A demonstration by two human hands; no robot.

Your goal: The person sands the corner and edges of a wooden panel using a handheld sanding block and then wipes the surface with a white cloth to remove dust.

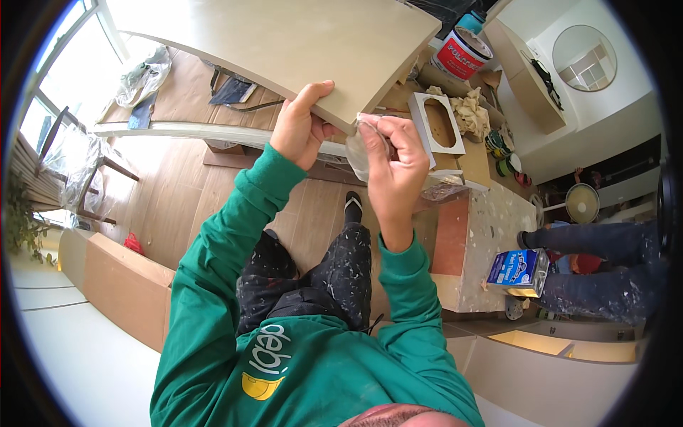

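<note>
A large flat beige panel (306, 53) reaches across the upper part of the view, its near corner pointing at me. My left hand (302, 132) is closed on its front edge, thumb lying on the top face and fingers underneath. At the corner, my right hand (395, 153) pinches a pale grey folded sheet (358, 158) against the edge. Whether that sheet is cloth, paper or plastic cannot be made out. Part of it hangs below the fingers.
Behind the panel stands a cardboard-covered table (188, 85). To the right are a red-and-white paint bucket (462, 55), a white box with an oval opening (440, 124) and a blue-labelled metal can (518, 272). Another person's legs (605, 270) show there. A plastic-wrapped chair (78, 167) stands left.
</note>
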